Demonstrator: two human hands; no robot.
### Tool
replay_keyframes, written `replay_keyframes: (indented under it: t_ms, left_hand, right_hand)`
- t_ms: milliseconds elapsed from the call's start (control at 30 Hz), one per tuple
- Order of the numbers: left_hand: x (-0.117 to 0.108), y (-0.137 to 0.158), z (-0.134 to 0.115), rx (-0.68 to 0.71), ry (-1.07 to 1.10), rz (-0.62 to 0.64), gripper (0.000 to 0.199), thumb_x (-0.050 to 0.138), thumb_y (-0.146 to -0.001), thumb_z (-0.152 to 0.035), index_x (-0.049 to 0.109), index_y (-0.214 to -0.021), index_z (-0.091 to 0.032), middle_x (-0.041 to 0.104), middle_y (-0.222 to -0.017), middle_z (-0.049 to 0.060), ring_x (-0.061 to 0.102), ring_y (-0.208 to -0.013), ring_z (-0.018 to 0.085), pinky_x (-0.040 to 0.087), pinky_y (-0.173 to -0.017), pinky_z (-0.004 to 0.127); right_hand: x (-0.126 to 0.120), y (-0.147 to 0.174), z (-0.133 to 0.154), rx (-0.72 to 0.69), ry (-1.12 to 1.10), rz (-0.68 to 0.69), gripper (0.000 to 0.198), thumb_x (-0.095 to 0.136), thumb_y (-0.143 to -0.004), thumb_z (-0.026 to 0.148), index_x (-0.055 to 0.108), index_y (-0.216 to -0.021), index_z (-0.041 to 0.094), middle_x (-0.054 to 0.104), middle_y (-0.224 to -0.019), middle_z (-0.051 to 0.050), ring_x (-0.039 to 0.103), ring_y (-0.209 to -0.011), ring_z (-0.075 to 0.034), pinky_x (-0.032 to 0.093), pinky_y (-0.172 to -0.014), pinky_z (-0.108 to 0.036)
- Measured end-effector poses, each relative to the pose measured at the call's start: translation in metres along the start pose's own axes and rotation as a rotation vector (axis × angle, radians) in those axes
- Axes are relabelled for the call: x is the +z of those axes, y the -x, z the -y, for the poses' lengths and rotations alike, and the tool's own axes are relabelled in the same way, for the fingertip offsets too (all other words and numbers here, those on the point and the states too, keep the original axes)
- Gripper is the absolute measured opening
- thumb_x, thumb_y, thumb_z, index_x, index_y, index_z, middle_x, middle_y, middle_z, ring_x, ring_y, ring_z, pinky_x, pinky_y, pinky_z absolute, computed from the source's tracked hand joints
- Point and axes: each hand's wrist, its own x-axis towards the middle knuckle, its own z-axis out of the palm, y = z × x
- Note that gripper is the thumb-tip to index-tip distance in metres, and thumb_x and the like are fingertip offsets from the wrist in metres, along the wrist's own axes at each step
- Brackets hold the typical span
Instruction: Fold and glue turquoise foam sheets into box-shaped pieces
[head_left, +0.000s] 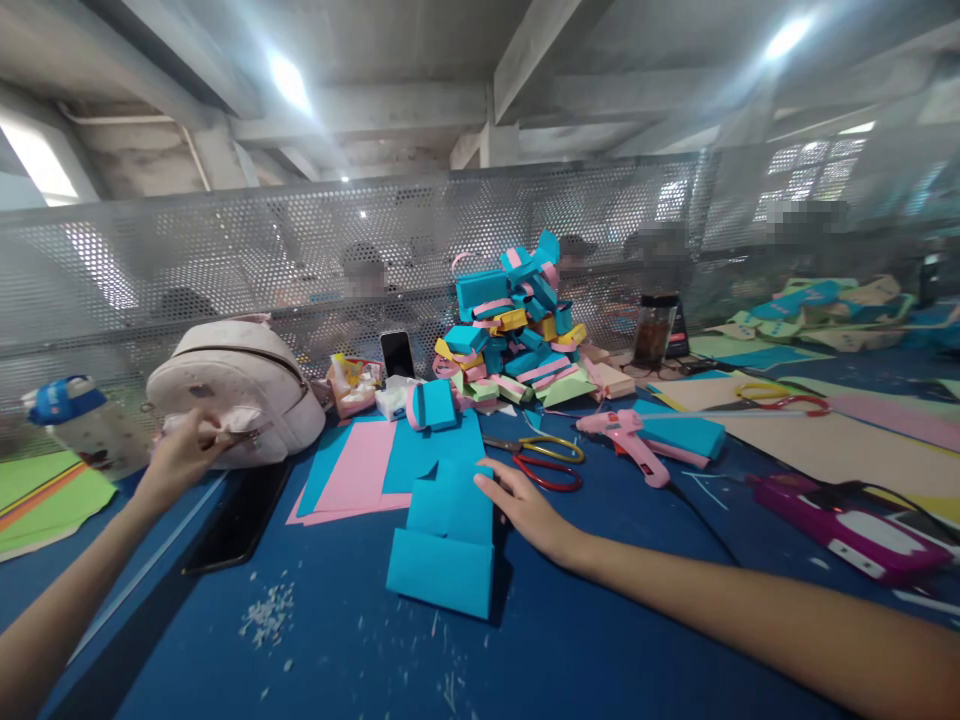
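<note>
My left hand (186, 450) is at the front of a white backpack (247, 375). Its fingers are pinched together beside the bow on the pocket, and whatever is between them is hidden. On the right, my right hand (529, 510) grips the right edge of a folded blue paper (442, 570), with thumb and forefinger at its upper corner. The paper has creases and a flap folded up at the near end. Behind it lie flat sheets of blue paper (450, 445) and pink paper (356, 465). Scissors (536, 455) with red and yellow handles rest just beyond my right hand.
A tall pile of blue, pink and yellow paper boxes (517, 330) stands against the perforated metal screen (300, 230). To the right are a pink glue gun (626, 435) with its cord and a purple device (847, 530). A dark phone (240, 515) and a bottle (94, 425) are left.
</note>
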Motion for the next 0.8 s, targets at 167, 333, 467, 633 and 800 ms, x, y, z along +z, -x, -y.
replay_keyframes:
  t_ms: [167, 333, 467, 633, 800]
  left_hand:
    - [0.000, 0.013, -0.007, 0.057, -0.147, -0.060, 0.024, 0.038, -0.088, -0.041, 0.046, -0.098, -0.020, 0.066, -0.076, 0.007, 0.066, -0.081, 0.028, 0.042, -0.074, 0.031]
    - [-0.006, 0.019, -0.002, 0.207, -0.155, -0.040, 0.018, 0.037, -0.087, -0.034, 0.050, -0.085, -0.021, 0.063, -0.081, 0.010, 0.058, -0.098, 0.032, 0.039, -0.090, 0.038]
    - [-0.002, 0.020, 0.010, 0.139, -0.065, -0.128, 0.024, 0.043, -0.082, -0.038, 0.048, -0.096, -0.019, 0.061, -0.088, 0.011, 0.060, -0.089, 0.030, 0.043, -0.088, 0.040]
    - [0.005, 0.027, 0.011, -0.006, 0.139, -0.250, 0.047, 0.045, -0.081, -0.043, 0.043, -0.118, -0.014, 0.059, -0.110, 0.014, 0.062, -0.093, 0.027, 0.051, -0.079, 0.034]
    - [-0.004, 0.043, 0.016, -0.111, 0.321, -0.221, 0.061, 0.034, -0.089, -0.054, 0.044, -0.133, -0.013, 0.063, -0.119, 0.013, 0.067, -0.093, 0.025, 0.054, -0.080, 0.032]
  right_hand:
    - [0.000, 0.000, -0.001, 0.026, 0.003, -0.018, 0.059, 0.052, -0.084, 0.057, 0.053, -0.125, 0.015, 0.049, -0.074, 0.000, 0.048, -0.061, -0.015, 0.040, -0.054, -0.027]
    - [0.000, 0.000, -0.001, 0.028, 0.002, -0.016, 0.059, 0.053, -0.084, 0.058, 0.054, -0.124, 0.015, 0.048, -0.069, 0.002, 0.047, -0.060, -0.015, 0.039, -0.053, -0.027]
    - [0.000, -0.001, 0.000, 0.021, -0.007, -0.002, 0.058, 0.053, -0.083, 0.059, 0.056, -0.121, 0.015, 0.048, -0.067, 0.002, 0.048, -0.059, -0.015, 0.039, -0.053, -0.027]
    - [0.000, -0.001, -0.001, 0.010, -0.018, 0.006, 0.058, 0.053, -0.084, 0.058, 0.056, -0.121, 0.014, 0.048, -0.068, 0.002, 0.048, -0.060, -0.015, 0.038, -0.053, -0.026]
    - [0.000, -0.002, -0.001, -0.002, -0.015, 0.007, 0.056, 0.053, -0.084, 0.058, 0.058, -0.115, 0.012, 0.048, -0.069, 0.001, 0.047, -0.060, -0.015, 0.038, -0.052, -0.026]
